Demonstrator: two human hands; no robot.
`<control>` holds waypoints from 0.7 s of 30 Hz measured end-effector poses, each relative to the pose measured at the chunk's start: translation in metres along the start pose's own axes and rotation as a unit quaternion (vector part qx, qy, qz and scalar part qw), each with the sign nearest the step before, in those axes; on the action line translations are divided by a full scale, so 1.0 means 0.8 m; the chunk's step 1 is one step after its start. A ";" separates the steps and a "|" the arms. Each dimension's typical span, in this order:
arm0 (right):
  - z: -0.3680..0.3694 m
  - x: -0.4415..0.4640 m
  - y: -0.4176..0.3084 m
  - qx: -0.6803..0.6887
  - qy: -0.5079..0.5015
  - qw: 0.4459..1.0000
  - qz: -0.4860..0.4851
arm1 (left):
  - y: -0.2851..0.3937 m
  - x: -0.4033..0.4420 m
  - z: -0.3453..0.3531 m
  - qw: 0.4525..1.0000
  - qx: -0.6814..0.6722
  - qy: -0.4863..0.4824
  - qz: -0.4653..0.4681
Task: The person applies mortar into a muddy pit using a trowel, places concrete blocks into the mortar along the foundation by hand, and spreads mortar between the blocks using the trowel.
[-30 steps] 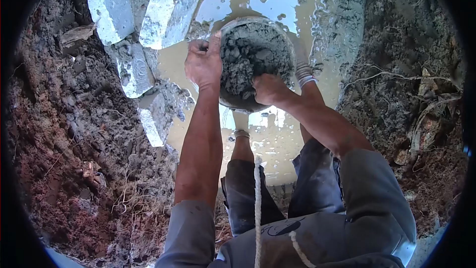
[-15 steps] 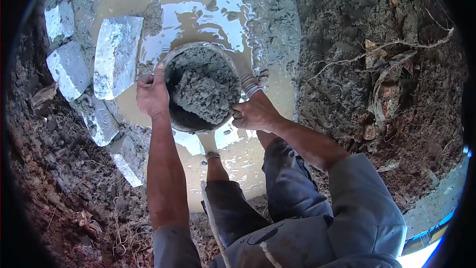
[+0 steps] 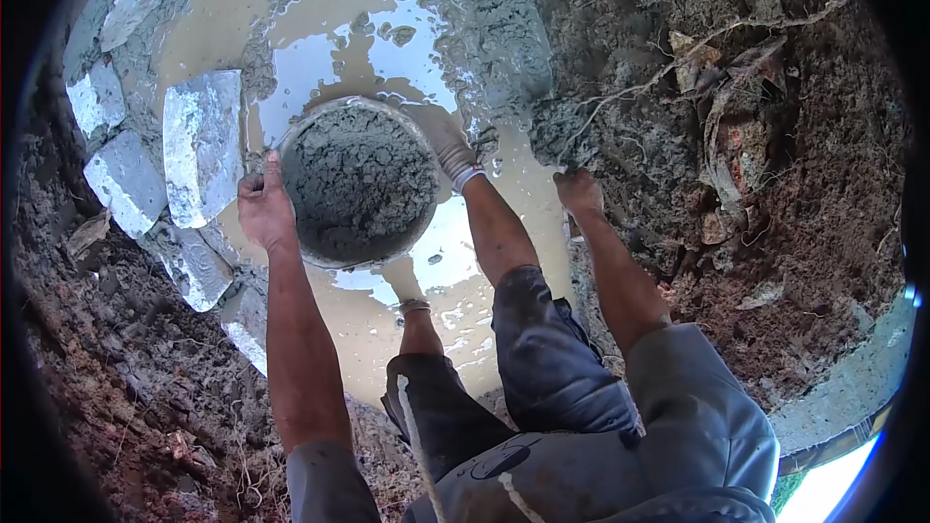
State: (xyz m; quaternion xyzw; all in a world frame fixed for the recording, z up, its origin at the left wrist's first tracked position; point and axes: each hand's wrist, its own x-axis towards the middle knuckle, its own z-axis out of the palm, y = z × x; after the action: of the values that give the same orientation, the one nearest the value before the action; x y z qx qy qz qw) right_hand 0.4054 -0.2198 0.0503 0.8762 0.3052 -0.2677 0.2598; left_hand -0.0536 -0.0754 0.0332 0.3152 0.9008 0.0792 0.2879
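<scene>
A round bucket full of wet grey mortar sits in muddy water between the legs. My left hand is closed on its left rim, thumb upward. Off to the right, clear of the bucket, my right hand is closed with the back of the hand up. Just beyond its fingers is a dark grey lump of mortar at the edge of the earth wall. What the right hand grips, if anything, is hidden.
Pale blocks lie in mortar along the left side. Rough earth walls rise on both sides, with roots sticking out at the right. My feet stand in the brown water. A white rope hangs in front of my shirt.
My right hand has left the bucket and moved out to the right earth edge. The mortar heaped in the bucket now looks flatter. The view has shifted right; my left hand stays on the rim.
</scene>
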 end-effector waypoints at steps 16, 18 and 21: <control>0.019 -0.057 0.014 0.700 -0.291 0.596 0.263 | 0.003 -0.002 0.000 1.000 0.018 0.014 0.018; 0.016 -0.026 -0.073 0.798 -0.267 0.492 0.224 | 0.005 -0.011 -0.002 0.999 -0.003 0.021 0.028; 0.030 0.035 -0.191 0.847 -0.228 0.442 0.190 | 0.006 -0.011 -0.004 0.999 0.008 0.016 0.031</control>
State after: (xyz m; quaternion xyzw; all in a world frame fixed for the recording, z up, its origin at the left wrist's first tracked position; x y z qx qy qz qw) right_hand 0.3140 -0.1199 -0.0295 0.6039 -0.3172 -0.5271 -0.5068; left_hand -0.0475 -0.0767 0.0418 0.3440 0.8957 0.0858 0.2684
